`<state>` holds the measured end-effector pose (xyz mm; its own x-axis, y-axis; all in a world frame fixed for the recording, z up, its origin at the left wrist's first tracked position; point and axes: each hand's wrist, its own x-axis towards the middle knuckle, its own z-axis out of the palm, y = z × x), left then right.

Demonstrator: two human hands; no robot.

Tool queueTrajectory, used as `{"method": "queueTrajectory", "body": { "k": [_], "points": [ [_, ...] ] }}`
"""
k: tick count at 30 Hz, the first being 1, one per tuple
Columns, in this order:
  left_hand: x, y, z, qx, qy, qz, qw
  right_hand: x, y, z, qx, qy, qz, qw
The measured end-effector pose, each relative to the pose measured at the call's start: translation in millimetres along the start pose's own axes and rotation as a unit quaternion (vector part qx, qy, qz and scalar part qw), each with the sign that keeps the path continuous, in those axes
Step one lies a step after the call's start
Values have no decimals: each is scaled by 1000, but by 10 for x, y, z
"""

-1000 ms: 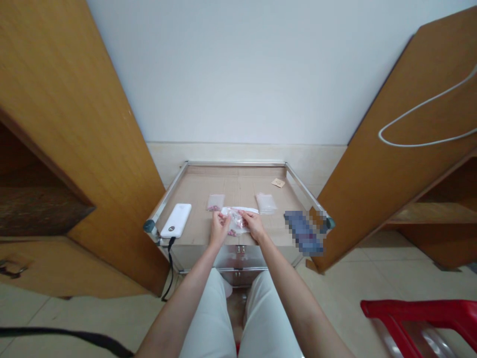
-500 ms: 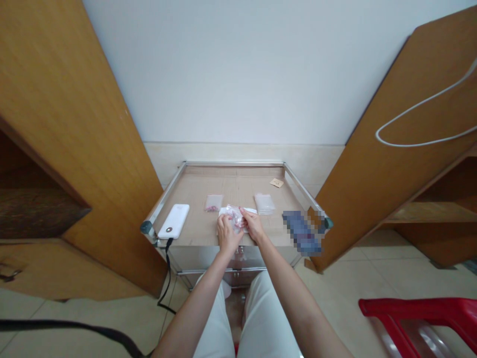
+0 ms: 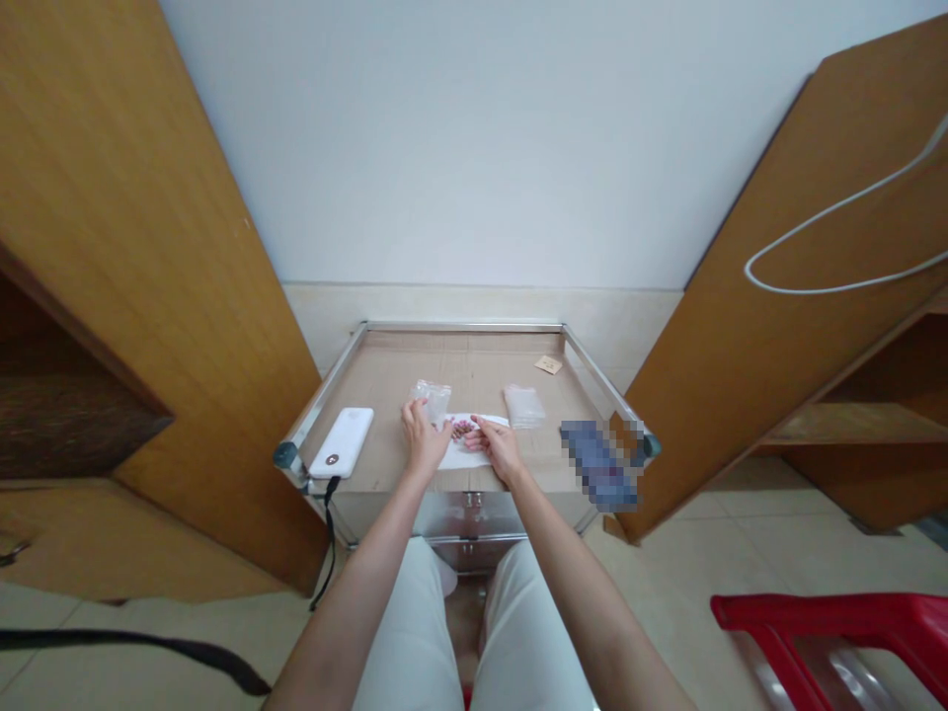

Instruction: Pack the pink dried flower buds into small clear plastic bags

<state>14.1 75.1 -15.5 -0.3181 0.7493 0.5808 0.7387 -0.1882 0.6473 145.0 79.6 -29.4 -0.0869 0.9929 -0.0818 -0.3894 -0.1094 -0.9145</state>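
Observation:
On the tabletop before me lies a white sheet bearing a small heap of reddish-brown bits, too small to name. My right hand is at the heap's right side, thumb and fingers apart, fingertips by the bits. To the left, my left hand has its fingers spread at the near edge of a clear plastic bag, touching it. The bag looks flat and lies where a bag of small reddish pieces was visible before; that one is now mostly hidden.
A stack of clear bags sits right of the sheet, with a small tan paper piece behind. A white power bank with a black cable stands left; a blurred dark item lies right. Metal rails edge the table.
My left hand has moved left with the clear bag, which now lies over the other bag's place. The reddish heap on the sheet has come into view. My right hand has barely moved.

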Motion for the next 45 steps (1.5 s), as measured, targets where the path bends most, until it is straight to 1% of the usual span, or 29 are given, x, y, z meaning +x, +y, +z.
{"method": "queueTrajectory", "body": {
  "k": [3,6,9,21,28,33,37,40,43,45],
  "points": [
    [224,-117,40,42,-5,-18,999,7,24,-2,-25,-1,-9,1000],
    [366,-215,99,88,-38,-32,995,5,39,-12,-39,-5,-18,999],
    [433,-277,154,120,-72,-30,990,-7,39,-14,-58,-7,-28,998],
    [473,-354,262,191,-127,-48,972,-35,19,-7,-89,-6,-49,995],
    [448,-351,259,225,-146,-73,961,-29,34,-4,-80,-1,-44,996],
    [450,-344,253,239,-160,-69,955,-47,8,11,-80,-4,-45,996],
    [442,-334,248,239,-162,-82,954,-55,-4,19,-84,-2,-46,995],
    [420,-308,234,234,-150,-92,956,-46,9,12,-87,0,-47,995],
    [380,-276,206,213,-113,-96,966,-33,29,0,-94,-1,-50,994],
    [341,-258,180,181,-70,-91,977,-29,38,-6,-96,-3,-51,994]
  ]
}}
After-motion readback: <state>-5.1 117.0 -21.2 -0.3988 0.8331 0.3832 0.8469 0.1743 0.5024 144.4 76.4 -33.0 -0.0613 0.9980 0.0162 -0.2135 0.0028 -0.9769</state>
